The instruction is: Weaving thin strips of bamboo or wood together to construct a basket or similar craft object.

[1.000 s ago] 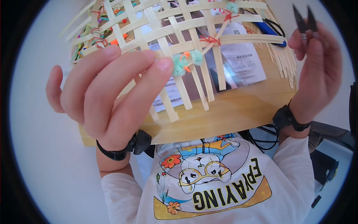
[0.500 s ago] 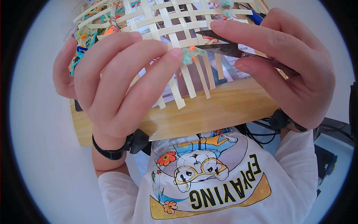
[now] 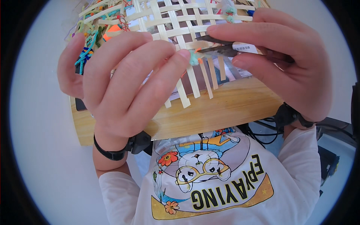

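A pale woven lattice of flat bamboo strips (image 3: 187, 22) is held up close to the camera, with coloured yarn knots tied along it. My left hand (image 3: 120, 78) grips its left part, fingers spread over the strips, fingertips next to a teal and orange yarn knot (image 3: 194, 58). My right hand (image 3: 277, 60) holds small dark thread snips (image 3: 217, 45), whose blades point left and sit right at that knot. Several loose strip ends (image 3: 202, 82) hang down below the knot.
A wooden table top (image 3: 225, 108) lies under the lattice, its front edge toward me. Papers (image 3: 245, 48) lie on it behind the strips. Black cables (image 3: 270, 133) run down at the right of my white printed shirt. More coloured yarn (image 3: 88, 52) bunches at the lattice's left edge.
My right hand came down from the upper right with the snips to the knot on the lattice. The lattice and my left hand shifted slightly up and closer.
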Tool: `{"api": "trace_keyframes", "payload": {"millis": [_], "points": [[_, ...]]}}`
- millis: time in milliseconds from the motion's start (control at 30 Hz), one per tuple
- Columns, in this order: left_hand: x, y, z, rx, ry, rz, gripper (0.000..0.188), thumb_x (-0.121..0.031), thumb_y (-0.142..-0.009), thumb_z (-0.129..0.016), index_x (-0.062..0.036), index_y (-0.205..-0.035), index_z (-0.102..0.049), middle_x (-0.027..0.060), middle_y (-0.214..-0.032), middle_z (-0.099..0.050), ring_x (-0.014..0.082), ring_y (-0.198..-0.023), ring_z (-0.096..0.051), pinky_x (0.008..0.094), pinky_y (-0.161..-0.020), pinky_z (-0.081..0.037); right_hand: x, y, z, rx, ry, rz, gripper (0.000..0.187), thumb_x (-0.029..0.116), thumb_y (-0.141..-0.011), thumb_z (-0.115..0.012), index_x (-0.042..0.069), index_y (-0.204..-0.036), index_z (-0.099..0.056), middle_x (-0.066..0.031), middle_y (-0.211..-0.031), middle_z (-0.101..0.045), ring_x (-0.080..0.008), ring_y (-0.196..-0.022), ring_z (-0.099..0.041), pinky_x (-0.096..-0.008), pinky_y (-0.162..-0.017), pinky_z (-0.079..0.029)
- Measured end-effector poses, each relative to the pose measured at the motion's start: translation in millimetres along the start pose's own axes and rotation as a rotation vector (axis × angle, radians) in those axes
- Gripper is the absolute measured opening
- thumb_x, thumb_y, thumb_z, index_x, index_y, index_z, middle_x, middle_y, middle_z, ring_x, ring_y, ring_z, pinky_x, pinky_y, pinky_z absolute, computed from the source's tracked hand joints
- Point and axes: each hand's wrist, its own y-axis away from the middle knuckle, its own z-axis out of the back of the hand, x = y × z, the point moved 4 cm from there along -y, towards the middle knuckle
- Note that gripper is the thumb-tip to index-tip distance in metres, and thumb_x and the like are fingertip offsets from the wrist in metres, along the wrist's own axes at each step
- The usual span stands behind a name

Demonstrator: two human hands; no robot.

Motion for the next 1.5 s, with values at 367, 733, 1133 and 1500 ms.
{"api": "trace_keyframes", "payload": {"millis": [367,733,1133,1500], "points": [[-4,0,-5,0.034,0.138,0.065,0.018,-0.017,-0.076,-0.072,-0.0271,-0.091,-0.069,-0.0102,-0.089,-0.067,0.0127,-0.091,-0.062,0.0378,-0.107,-0.031,-10,2,-19,-0.164,-0.024,-0.080,0.038,-0.002,-0.077,-0.069,0.007,-0.115,-0.069,0.0010,-0.071,-0.047,-0.0069,-0.059,-0.038,-0.0229,-0.050,-0.027],[-4,3,-8,0.045,0.148,0.072,0.018,-0.014,-0.077,-0.070,-0.0249,-0.092,-0.070,-0.0094,-0.090,-0.067,0.0128,-0.092,-0.061,0.0376,-0.106,-0.031,-81,9,3,-0.597,-0.110,-0.436,0.023,0.010,-0.087,-0.067,0.001,-0.108,-0.067,-0.0068,-0.088,-0.067,-0.0102,-0.070,-0.058,-0.0226,-0.061,-0.047],[-4,0,-10,0.084,0.203,0.047,0.019,-0.014,-0.076,-0.072,-0.0254,-0.091,-0.070,-0.0094,-0.090,-0.067,0.0125,-0.092,-0.061,0.0369,-0.106,-0.032,-87,3,2,-0.387,-0.287,-0.224,0.012,0.005,-0.088,-0.065,-0.002,-0.096,-0.069,-0.0100,-0.087,-0.070,-0.0140,-0.072,-0.065,-0.0227,-0.066,-0.053],[-12,-2,-13,0.126,0.210,-0.009,0.018,-0.019,-0.076,-0.072,-0.0270,-0.092,-0.071,-0.0094,-0.092,-0.067,0.0127,-0.093,-0.061,0.0376,-0.107,-0.031,-21,-15,-16,0.121,-0.043,0.284,0.014,0.011,-0.087,-0.065,0.005,-0.099,-0.067,-0.0076,-0.090,-0.056,-0.0245,-0.087,-0.053,-0.0335,-0.077,-0.043]]}}
